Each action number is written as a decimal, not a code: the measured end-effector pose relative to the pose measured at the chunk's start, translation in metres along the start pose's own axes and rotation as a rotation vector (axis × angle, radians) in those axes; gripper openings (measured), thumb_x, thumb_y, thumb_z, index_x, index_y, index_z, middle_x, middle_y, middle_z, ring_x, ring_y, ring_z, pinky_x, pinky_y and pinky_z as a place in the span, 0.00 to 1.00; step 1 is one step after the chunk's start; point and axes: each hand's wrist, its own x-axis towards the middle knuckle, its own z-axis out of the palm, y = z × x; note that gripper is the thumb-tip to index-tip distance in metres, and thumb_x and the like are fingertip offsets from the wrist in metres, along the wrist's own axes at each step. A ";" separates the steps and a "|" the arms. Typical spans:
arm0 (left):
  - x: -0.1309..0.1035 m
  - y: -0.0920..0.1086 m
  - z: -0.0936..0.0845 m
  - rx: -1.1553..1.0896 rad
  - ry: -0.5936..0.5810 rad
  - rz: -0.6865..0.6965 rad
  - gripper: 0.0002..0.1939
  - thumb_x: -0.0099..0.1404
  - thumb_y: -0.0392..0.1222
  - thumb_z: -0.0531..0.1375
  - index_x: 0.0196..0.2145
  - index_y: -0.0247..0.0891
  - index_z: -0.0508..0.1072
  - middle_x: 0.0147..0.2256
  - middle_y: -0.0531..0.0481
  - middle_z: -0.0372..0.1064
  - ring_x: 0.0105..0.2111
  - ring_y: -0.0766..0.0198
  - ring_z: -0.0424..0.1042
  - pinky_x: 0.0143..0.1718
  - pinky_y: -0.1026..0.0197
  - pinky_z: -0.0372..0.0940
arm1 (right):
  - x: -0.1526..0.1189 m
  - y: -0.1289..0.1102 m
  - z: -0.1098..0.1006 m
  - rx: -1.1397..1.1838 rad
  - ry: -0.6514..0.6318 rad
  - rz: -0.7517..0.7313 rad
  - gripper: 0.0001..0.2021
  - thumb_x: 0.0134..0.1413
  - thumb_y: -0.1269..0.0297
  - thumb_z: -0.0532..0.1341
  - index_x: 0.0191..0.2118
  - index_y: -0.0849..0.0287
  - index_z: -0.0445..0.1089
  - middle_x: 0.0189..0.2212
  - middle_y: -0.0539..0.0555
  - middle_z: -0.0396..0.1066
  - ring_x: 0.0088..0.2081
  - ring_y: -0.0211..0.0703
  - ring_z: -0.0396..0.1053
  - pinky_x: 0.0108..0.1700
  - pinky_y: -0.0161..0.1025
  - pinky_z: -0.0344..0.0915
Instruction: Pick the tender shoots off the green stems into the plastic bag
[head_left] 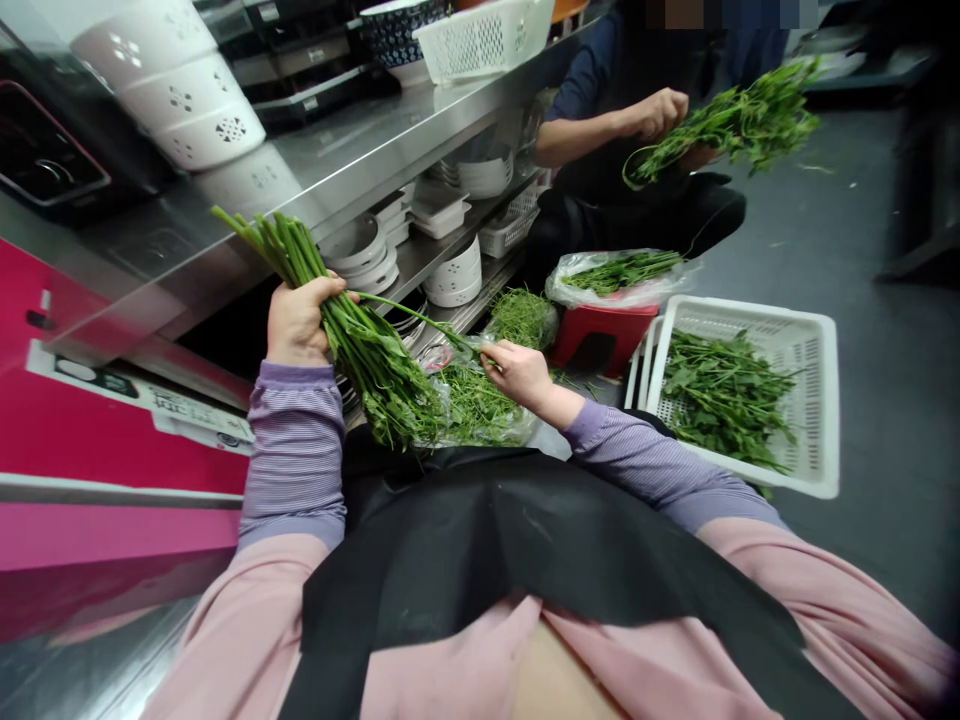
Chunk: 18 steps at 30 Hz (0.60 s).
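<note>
My left hand (pixel 301 318) is wrapped round a thick bunch of leafy green stems (pixel 375 360), its cut ends pointing up to the left and its leaves hanging toward my lap. A single green stem (pixel 412 315) stretches from the bunch across to my right hand (pixel 517 375), whose fingers pinch its leafy end. Under and between my hands lies a clear plastic bag of loose greens (pixel 487 405). To the right, a white plastic basket (pixel 821 400) holds a heap of leafy greens (pixel 731 395).
Opposite me a crouching person (pixel 600 100) holds another bunch of greens (pixel 742 120). A red stool (pixel 604 330) carries a bag of stems (pixel 622 272). A steel shelf (pixel 360 150) with stacked white bowls (pixel 454 270) runs along the left, beside a pink panel (pixel 112 390).
</note>
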 end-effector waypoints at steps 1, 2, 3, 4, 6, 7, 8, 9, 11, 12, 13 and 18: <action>-0.002 0.000 0.002 -0.005 0.002 0.007 0.10 0.39 0.34 0.65 0.21 0.38 0.68 0.17 0.54 0.64 0.22 0.60 0.72 0.22 0.59 0.70 | 0.001 -0.001 0.000 0.021 0.002 0.018 0.14 0.58 0.63 0.53 0.42 0.60 0.75 0.37 0.59 0.75 0.37 0.43 0.69 0.36 0.35 0.58; -0.004 0.001 0.003 -0.002 -0.004 0.013 0.09 0.39 0.34 0.65 0.21 0.38 0.68 0.17 0.54 0.64 0.22 0.59 0.72 0.23 0.58 0.70 | 0.003 -0.001 0.000 0.046 0.008 0.044 0.14 0.56 0.63 0.54 0.38 0.60 0.76 0.35 0.58 0.75 0.36 0.43 0.69 0.36 0.35 0.58; -0.005 0.001 0.004 0.006 -0.013 0.019 0.09 0.40 0.34 0.65 0.22 0.38 0.68 0.18 0.54 0.64 0.23 0.59 0.73 0.24 0.58 0.70 | 0.005 -0.001 0.002 0.080 0.015 0.083 0.13 0.56 0.63 0.54 0.35 0.60 0.76 0.33 0.58 0.75 0.35 0.43 0.69 0.35 0.35 0.58; -0.005 0.002 0.004 0.019 -0.024 0.028 0.09 0.40 0.35 0.65 0.22 0.39 0.68 0.18 0.54 0.65 0.24 0.58 0.73 0.25 0.57 0.71 | 0.006 0.001 0.004 0.125 0.019 0.140 0.13 0.55 0.63 0.54 0.33 0.60 0.76 0.31 0.57 0.75 0.33 0.42 0.69 0.35 0.35 0.58; -0.005 0.004 0.002 0.036 -0.020 0.065 0.09 0.41 0.35 0.65 0.23 0.39 0.68 0.19 0.54 0.65 0.26 0.56 0.74 0.27 0.56 0.71 | 0.008 0.010 0.011 0.247 0.007 0.327 0.15 0.55 0.63 0.53 0.32 0.62 0.76 0.28 0.56 0.75 0.31 0.41 0.69 0.34 0.34 0.59; -0.004 0.005 0.000 0.037 -0.008 0.087 0.10 0.41 0.35 0.65 0.23 0.39 0.68 0.19 0.54 0.65 0.27 0.56 0.75 0.27 0.56 0.71 | 0.009 0.017 0.016 0.304 -0.015 0.443 0.16 0.55 0.64 0.52 0.32 0.63 0.76 0.27 0.55 0.75 0.30 0.41 0.69 0.33 0.34 0.60; -0.003 0.006 -0.002 0.034 0.010 0.112 0.10 0.41 0.35 0.65 0.22 0.40 0.68 0.19 0.55 0.65 0.27 0.56 0.75 0.28 0.56 0.71 | 0.008 0.025 0.022 0.350 -0.058 0.544 0.16 0.55 0.65 0.52 0.33 0.64 0.76 0.27 0.56 0.75 0.29 0.40 0.69 0.32 0.34 0.60; -0.001 0.007 -0.004 0.032 0.021 0.129 0.10 0.41 0.35 0.65 0.22 0.40 0.67 0.19 0.55 0.66 0.27 0.56 0.75 0.28 0.56 0.71 | 0.008 0.033 0.027 0.378 -0.115 0.611 0.15 0.54 0.65 0.53 0.35 0.65 0.77 0.28 0.56 0.75 0.29 0.40 0.69 0.32 0.34 0.61; 0.001 0.009 -0.006 0.039 0.014 0.138 0.11 0.41 0.35 0.66 0.23 0.40 0.67 0.20 0.55 0.66 0.28 0.56 0.75 0.29 0.55 0.71 | 0.007 0.045 0.035 0.374 -0.228 0.619 0.17 0.50 0.66 0.58 0.45 0.66 0.75 0.32 0.57 0.76 0.32 0.42 0.70 0.35 0.34 0.62; 0.002 0.009 -0.006 0.047 -0.003 0.131 0.12 0.41 0.35 0.66 0.23 0.40 0.67 0.20 0.55 0.66 0.28 0.55 0.75 0.29 0.55 0.71 | 0.008 0.049 0.036 0.351 -0.262 0.583 0.22 0.48 0.66 0.61 0.51 0.65 0.71 0.34 0.58 0.76 0.33 0.42 0.71 0.37 0.35 0.62; 0.002 0.008 -0.006 0.054 -0.021 0.120 0.12 0.41 0.36 0.67 0.23 0.40 0.66 0.20 0.54 0.66 0.29 0.54 0.76 0.29 0.54 0.71 | 0.010 0.049 0.035 0.326 -0.262 0.545 0.28 0.46 0.67 0.63 0.56 0.64 0.67 0.36 0.58 0.76 0.35 0.43 0.71 0.38 0.35 0.62; 0.003 -0.002 -0.002 0.068 -0.076 0.061 0.13 0.41 0.38 0.67 0.24 0.40 0.66 0.21 0.52 0.67 0.31 0.50 0.76 0.30 0.52 0.71 | 0.027 0.018 0.001 0.271 0.035 0.267 0.15 0.59 0.59 0.54 0.44 0.60 0.73 0.37 0.58 0.74 0.37 0.43 0.70 0.40 0.36 0.62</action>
